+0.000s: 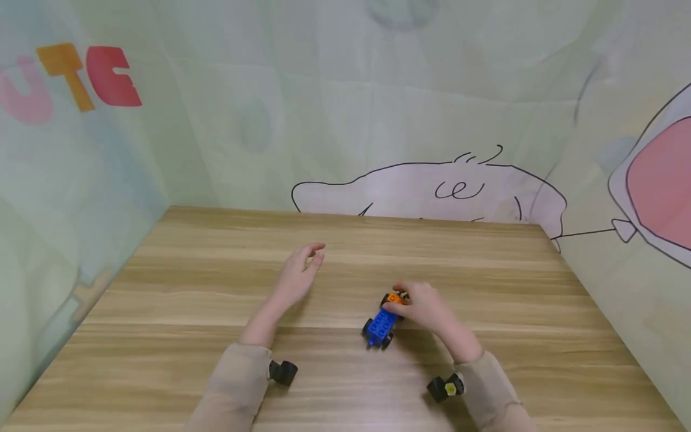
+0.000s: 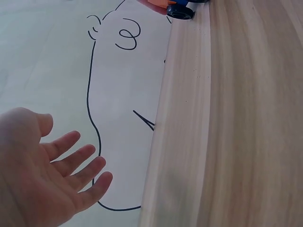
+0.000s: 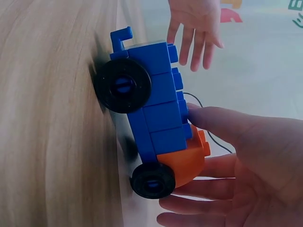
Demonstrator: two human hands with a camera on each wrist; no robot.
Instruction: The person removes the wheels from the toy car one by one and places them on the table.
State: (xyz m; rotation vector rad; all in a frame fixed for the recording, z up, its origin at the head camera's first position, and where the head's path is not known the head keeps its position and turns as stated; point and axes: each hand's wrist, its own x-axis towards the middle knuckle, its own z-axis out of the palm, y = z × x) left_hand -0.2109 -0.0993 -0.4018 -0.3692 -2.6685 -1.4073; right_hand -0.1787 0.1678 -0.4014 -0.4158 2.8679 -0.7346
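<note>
Two hands over a wooden surface [image 1: 216, 336] in the head view. Right hand [image 1: 423, 307] rests on the front end of a toy brick car [image 1: 384, 321], blue body, orange front piece, black wheels. Car sits on the surface a bit right of centre, wheels down, angled with the orange end farther from the person. Right fingers curl over the orange end and touch it. Left hand [image 1: 299, 277] is well apart from the car, to its left, palm down low over the surface, fingers relaxed and slightly apart, holding nothing. Beige sleeves [image 1: 237, 384] on both arms, black wrist cameras at the cuffs. Printed fabric backdrop [image 1: 432, 120] with cartoon outlines and coloured letters surrounds the surface.

Left wrist view: left hand [image 2: 42, 179] open, fingers [image 2: 78, 158] straight-ish and spread, nothing in it. Surface [image 2: 236, 142] edge runs beside it, backdrop drawing behind. Car [image 2: 179, 8] barely visible at the top edge, one black wheel and a bit of orange.

Right wrist view: car [image 3: 154, 118] close up, blue bricks stacked, orange piece [image 3: 187, 163] at the near end, two black wheels on the surface [image 3: 52, 118]. Right hand [image 3: 246, 170] holds it, thumb pressed against the blue studs, other fingers under and beside the orange piece. Left hand [image 3: 196, 23] in the background, fingers apart, empty.
</note>
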